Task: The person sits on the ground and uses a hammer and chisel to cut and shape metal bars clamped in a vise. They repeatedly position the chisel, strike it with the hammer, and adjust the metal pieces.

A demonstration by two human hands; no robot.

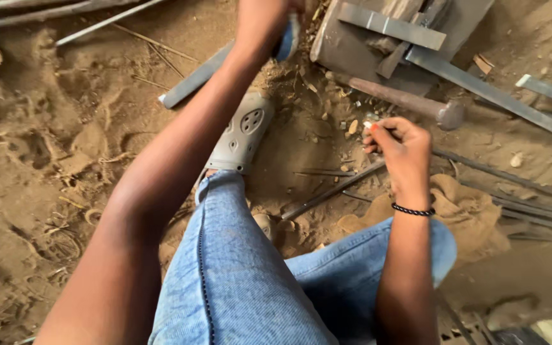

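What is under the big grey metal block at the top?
Sandy brown ground shows around the grey slab-like metal block, with pebbles and scraps along its lower edge. Flat grey metal strips lie on top of it. Whatever is directly beneath is covered by the block.

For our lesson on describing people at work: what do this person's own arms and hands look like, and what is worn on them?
Both arms are bare, with no sleeves or gloves in view. The right hand has a thin black braided band round the wrist, and one nail shows orange-red polish. The left hand is partly cut off by the top edge; nothing worn shows on that wrist or forearm.
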